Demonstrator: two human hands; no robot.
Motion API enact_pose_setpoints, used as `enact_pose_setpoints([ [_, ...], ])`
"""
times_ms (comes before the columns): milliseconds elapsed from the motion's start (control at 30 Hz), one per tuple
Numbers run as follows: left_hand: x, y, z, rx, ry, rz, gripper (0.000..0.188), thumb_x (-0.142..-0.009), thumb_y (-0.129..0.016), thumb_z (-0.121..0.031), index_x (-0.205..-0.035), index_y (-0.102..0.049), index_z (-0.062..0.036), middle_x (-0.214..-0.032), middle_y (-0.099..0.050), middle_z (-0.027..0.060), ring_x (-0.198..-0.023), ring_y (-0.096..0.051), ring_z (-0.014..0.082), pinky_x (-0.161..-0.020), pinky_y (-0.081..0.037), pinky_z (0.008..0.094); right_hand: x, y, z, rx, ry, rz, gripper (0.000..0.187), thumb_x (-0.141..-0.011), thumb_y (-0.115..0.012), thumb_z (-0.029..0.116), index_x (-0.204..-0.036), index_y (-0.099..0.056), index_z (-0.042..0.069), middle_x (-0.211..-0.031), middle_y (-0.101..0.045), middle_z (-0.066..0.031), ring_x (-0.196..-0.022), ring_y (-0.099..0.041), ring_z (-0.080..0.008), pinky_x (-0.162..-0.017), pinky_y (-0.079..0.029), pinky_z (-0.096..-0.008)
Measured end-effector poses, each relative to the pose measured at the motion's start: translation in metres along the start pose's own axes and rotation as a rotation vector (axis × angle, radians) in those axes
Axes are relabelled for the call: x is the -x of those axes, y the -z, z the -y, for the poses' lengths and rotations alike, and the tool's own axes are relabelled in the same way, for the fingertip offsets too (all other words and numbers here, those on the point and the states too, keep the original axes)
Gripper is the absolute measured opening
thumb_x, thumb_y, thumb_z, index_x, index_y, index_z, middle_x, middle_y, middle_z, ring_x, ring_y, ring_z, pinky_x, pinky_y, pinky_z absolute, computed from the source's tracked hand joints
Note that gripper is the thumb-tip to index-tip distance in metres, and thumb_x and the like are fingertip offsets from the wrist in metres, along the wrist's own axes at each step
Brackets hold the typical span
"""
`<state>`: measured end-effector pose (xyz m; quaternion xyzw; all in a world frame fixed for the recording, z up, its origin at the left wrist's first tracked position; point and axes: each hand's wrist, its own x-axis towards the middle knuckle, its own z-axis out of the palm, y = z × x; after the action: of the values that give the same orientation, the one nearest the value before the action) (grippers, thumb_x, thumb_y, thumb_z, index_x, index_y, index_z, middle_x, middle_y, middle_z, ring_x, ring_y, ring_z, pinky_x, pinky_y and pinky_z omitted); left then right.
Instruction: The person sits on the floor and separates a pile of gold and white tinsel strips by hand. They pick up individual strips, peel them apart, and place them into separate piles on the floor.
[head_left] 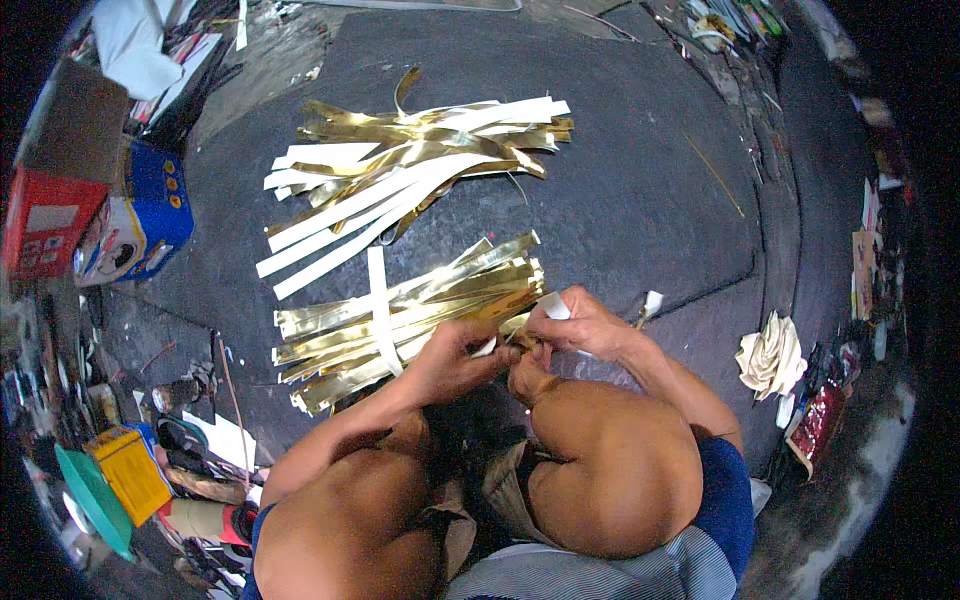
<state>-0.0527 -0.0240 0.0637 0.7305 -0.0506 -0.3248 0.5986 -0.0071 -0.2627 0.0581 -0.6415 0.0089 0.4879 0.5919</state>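
Below, dark mat (650,170), gold strips (425,323), boxes (165,200)

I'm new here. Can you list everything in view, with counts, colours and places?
Mat: one, dark grey, centre
Strip pile: many strips, gold and white, upper middle
Strip bundle: many strips, mostly gold, below the pile
Cross strip: one, white, across the bundle
Box: one, red, far left
Carton: one, blue, right of the box
Small box: one, yellow, lower left
Disc: one, green, lower left
Crumpled cloth: one, cream, right
Packet: one, red, lower right
Other clutter: too small to count, mixed colours, edges
Left hand: one, bare, by the bundle
Right hand: one, bare, holding a white piece
Knees: two, bare, lower middle
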Motion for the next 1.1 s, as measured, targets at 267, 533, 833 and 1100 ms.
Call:
enact_pose_setpoints([
  [267,-0.006,0.009,-0.015,-0.084,0.019,-0.057,0.028,-0.089,-0.066,-0.019,-0.113,-0.065,-0.0029,-0.093,-0.070,0.0155,-0.079,-0.064,0.0171,-0.073,-0.051,0.0339,-0.008,-0.026,0.007,-0.479,-0.100,-0.097,0.016,-0.087,-0.067,0.017,-0.095,-0.059,0.005,-0.074,-0.060,-0.0018,-0.049,-0.045,-0.0026,-0.040,-0.029,-0.0164],
  [533,-0.011,-0.005,0.005,-0.107,-0.176,-0.191,0.030,-0.087,-0.069,-0.025,-0.103,-0.067,0.0006,-0.083,-0.069,0.0164,-0.070,-0.061,0.0164,-0.067,-0.050,0.0356,-0.009,-0.034,-0.009,-0.346,-0.024,-0.110,0.016,-0.089,-0.067,0.021,-0.094,-0.061,0.008,-0.078,-0.060,0.0014,-0.059,-0.050,-0.0058,-0.046,-0.032,-0.0201],
  [833,-0.013,0.002,0.009,-0.027,-0.055,-0.100,0.026,-0.088,-0.066,-0.022,-0.080,-0.067,0.0025,-0.069,-0.065,0.0106,-0.064,-0.059,0.0137,-0.059,-0.046,0.0315,-0.013,-0.042,-0.007,0.085,0.189,-0.143,0.019,-0.095,-0.056,0.020,-0.086,-0.060,0.004,-0.073,-0.058,0.0009,-0.066,-0.049,-0.0072,-0.060,-0.041,-0.0249],
  [1100,-0.009,0.014,0.027,0.142,0.028,-0.229,0.018,-0.090,-0.058,-0.021,-0.093,-0.065,-0.0048,-0.070,-0.059,0.0015,-0.059,-0.052,0.0094,-0.052,-0.042,0.0269,-0.015,-0.041,-0.020,-0.140,0.197,-0.304,0.016,-0.095,-0.051,0.017,-0.104,-0.056,0.005,-0.085,-0.057,-0.0018,-0.069,-0.050,-0.0092,-0.064,-0.043,-0.0253],
])
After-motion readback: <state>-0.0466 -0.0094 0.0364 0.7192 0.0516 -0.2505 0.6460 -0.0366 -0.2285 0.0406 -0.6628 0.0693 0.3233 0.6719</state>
